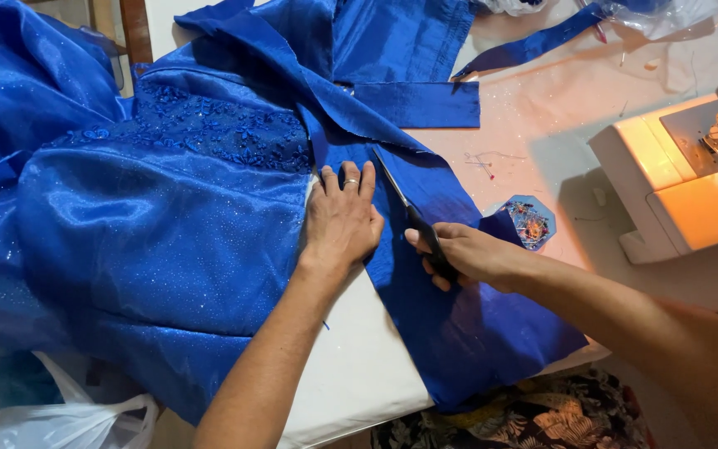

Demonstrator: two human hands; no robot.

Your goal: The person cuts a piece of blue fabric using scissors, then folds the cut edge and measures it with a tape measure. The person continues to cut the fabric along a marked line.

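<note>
Nearest me, the white tabletop [359,366] shows a bare patch between my forearms, its near edge running just below. A white plastic bag [60,420] sits at the near left corner.

My left hand [341,218] lies flat, fingers spread and together on nothing, pressing the shiny blue dress [151,233] where its edge meets the blue fabric strip [450,308]. That strip runs from near right up to far left, its near end hanging over the tabletop's edge.

My right hand [459,254] has its grip clamped on the scissors [413,218]. Their long axis runs near right to far left, blades pointing away from me along the strip, tip just right of my left fingers.

Right of my right hand, a small blue pin holder [528,221] sits near the strip. Open tabletop lies beyond it, then the white sewing machine [675,179] at the right edge. Farther off, more blue fabric pieces [417,104] lie across the tabletop.
</note>
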